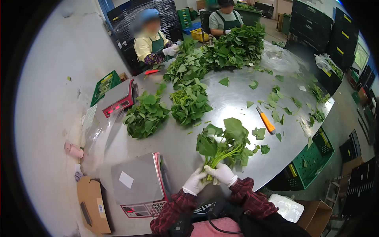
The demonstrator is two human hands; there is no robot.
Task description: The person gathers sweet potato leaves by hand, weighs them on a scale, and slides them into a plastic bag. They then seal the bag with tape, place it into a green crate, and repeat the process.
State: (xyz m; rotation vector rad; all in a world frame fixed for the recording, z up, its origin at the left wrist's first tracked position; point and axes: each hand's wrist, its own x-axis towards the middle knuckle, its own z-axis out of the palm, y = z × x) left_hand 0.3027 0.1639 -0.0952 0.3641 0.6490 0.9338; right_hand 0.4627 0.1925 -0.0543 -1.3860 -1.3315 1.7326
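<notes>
Between my two white-gloved hands is a bunch of leafy green stems (225, 144), its leaves pointing away from me over the steel table (158, 146). My left hand (194, 181) is closed around the lower stems from the left. From the right, my right hand (222, 174) grips the same stems, thumb across them. Beyond the bunch, to the right, lies an orange-handled knife (266, 121). Farther off, a leafy pile (146, 115) and another bundle (190, 104) rest on the table. Loose leaves are scattered to the right of the bunch.
A digital scale (138, 179) stands at my left, and a second scale (118, 97) farther along. Two co-workers in green aprons sit across the table near a big heap of greens (237, 45). A green crate (312, 164) is below the right edge. A cardboard piece (92, 205) leans left.
</notes>
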